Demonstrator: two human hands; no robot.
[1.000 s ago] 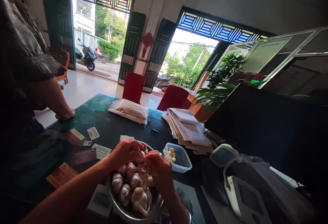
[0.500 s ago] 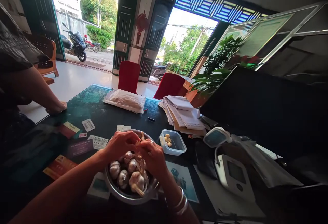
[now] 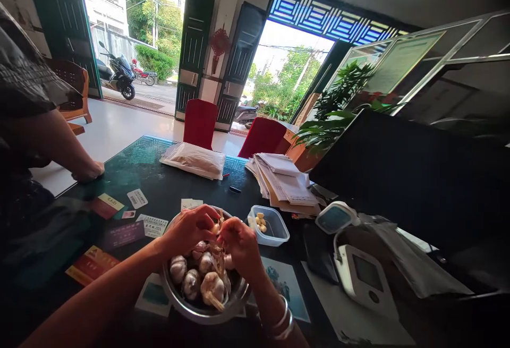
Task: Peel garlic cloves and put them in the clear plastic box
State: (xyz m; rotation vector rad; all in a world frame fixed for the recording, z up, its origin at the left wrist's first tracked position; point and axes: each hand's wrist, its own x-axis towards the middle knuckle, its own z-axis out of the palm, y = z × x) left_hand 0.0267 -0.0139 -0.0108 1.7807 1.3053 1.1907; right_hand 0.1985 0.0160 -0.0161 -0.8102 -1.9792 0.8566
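Observation:
A metal bowl (image 3: 175, 305) on the dark desk holds several garlic bulbs (image 3: 212, 287) and loose dry skins. Over its far side both my hands meet around a piece of garlic (image 3: 215, 228) with a dry stalk. My left hand (image 3: 195, 229) is closed on it, fingers curled. My right hand (image 3: 240, 242), with bangles at the wrist, is pinched close beside it; its fingertips hide whatever they grip. Right of the bowl, a clear plastic container (image 3: 274, 236) has several peeled garlic cloves (image 3: 261, 222) in its left part.
Cards (image 3: 125, 234) lie left of the bowl. Behind are a plastic-wrapped packet (image 3: 193, 159) and a paper stack (image 3: 285, 180). A blood pressure monitor (image 3: 366, 276) and a dark screen (image 3: 410, 178) stand right. Another person's hand (image 3: 91, 171) rests on the desk's left edge.
My right fingers have curled and turned, drawing slightly apart from my left hand, so more of the garlic piece shows. The view has tilted up slightly. The bowl and container stay put.

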